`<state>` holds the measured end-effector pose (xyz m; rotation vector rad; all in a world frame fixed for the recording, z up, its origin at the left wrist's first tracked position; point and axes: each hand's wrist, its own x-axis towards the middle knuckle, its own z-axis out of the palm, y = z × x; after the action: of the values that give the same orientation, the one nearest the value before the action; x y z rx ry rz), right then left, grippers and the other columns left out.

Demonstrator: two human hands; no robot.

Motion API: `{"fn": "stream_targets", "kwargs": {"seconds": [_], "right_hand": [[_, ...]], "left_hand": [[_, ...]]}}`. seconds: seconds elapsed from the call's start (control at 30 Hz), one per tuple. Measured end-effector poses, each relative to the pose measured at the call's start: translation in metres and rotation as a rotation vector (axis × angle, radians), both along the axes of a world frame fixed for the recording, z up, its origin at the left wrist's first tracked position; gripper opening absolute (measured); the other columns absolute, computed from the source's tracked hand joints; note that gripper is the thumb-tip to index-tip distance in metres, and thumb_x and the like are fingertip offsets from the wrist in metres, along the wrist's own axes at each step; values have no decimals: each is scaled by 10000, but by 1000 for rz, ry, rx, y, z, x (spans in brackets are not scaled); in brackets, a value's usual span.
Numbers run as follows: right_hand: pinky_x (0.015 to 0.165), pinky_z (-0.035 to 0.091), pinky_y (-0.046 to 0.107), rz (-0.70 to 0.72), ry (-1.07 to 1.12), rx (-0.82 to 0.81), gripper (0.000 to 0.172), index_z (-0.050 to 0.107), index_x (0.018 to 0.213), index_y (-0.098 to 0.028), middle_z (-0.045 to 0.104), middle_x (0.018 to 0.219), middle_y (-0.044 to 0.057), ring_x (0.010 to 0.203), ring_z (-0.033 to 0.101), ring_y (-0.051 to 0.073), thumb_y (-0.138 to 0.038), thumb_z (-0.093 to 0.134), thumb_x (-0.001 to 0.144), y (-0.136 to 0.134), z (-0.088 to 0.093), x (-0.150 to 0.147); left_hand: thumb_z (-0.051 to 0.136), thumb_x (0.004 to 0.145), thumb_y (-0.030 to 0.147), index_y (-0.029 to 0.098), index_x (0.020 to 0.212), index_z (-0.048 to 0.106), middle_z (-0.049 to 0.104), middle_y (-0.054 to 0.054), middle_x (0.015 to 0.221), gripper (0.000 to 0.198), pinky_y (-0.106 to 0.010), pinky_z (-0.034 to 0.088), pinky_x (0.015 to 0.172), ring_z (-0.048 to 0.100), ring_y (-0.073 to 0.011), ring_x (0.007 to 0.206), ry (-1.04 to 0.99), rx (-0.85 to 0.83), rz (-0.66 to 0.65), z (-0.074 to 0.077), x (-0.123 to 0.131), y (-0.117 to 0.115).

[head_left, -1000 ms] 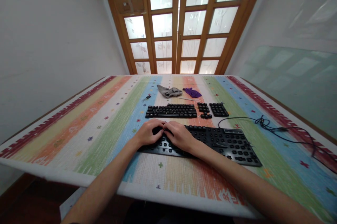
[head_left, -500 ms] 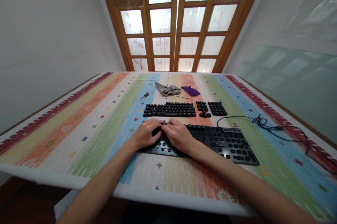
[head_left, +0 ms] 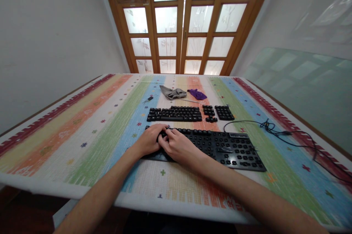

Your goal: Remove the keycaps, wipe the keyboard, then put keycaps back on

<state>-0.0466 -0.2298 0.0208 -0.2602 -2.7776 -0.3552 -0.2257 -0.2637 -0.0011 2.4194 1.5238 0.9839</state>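
A black keyboard [head_left: 239, 149] lies in front of me, most of its keycaps off and the bare switch sockets showing. Both my hands are together over its upper left part. My left hand [head_left: 150, 139] rests on the left end with its fingers curled inward. Pressed up against those fingers, my right hand [head_left: 180, 147] has its own fingertips bent and closed. Whatever lies between the fingertips is hidden. Behind the keyboard, removed keycaps [head_left: 174, 114] stand in a main block, with a small cluster [head_left: 209, 112] and a number-pad block [head_left: 224, 112] to its right.
Farther back lie a grey cloth [head_left: 173, 93], a purple cloth [head_left: 197, 94], a thin metal rod [head_left: 189, 100] and a small black-handled tool [head_left: 148, 99]. A black cable [head_left: 271, 127] runs from the keyboard to the right. A striped tablecloth [head_left: 90, 135] covers the table.
My right hand has shifted a little left and its fingers now overlap my left hand's fingertips more. The whole view has moved slightly; the loose keycaps stay put.
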Motion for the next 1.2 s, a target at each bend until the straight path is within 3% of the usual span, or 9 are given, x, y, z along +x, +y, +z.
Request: {"fn": "stream_targets", "kwargs": {"seconds": [0.3,0.43,0.6,0.7,0.83,1.0,1.2], "right_hand": [[811,466,406,0,-72,37,190,646,1014,-90,695,820,155,953,575,298,-139,493,912,2,-3,-1],[806,466,383,4,-15,-66,169,656,936,-121,686,893,152,943,573,265,-137,491,899,17,0,5],[808,476,355,0,193,-284,169,704,895,-162,685,870,103,928,569,234,-119,547,851,58,15,15],[855,472,365,-113,293,-399,198,726,887,-164,722,864,80,951,571,236,-83,558,821,87,21,17],[874,462,351,-301,251,-490,203,749,879,-170,741,876,67,944,597,231,-96,577,800,120,19,9],[927,435,351,-373,185,-486,229,759,908,-156,753,943,75,943,610,226,-103,558,812,143,13,-11],[899,434,337,-459,158,-457,249,774,942,-129,753,991,104,974,596,254,-122,552,829,161,10,-31]], "left_hand": [[532,780,111,185,1104,567,679,-95,1108,334,-408,524,934,648,-244,1042,-30,-33,11,1,1,-1],[572,789,144,189,1094,568,682,-88,1082,308,-412,526,913,647,-254,1023,-7,-41,6,5,2,-2],[564,887,237,197,1160,566,674,-98,1156,276,-432,500,965,628,-261,1089,37,-30,10,6,2,-2],[549,920,271,194,1160,577,674,-102,1163,254,-438,488,977,628,-259,1092,65,-29,16,4,2,-2],[548,935,328,199,1225,570,663,-108,1207,318,-465,453,1004,607,-268,1129,112,-7,35,3,2,-3],[463,973,513,201,1435,432,506,-124,1453,558,-493,326,1107,475,-298,1324,304,-70,-3,4,4,-4],[422,937,652,220,1518,297,363,-116,1553,735,-486,240,1157,353,-300,1424,366,-101,-25,1,2,-5]]}}
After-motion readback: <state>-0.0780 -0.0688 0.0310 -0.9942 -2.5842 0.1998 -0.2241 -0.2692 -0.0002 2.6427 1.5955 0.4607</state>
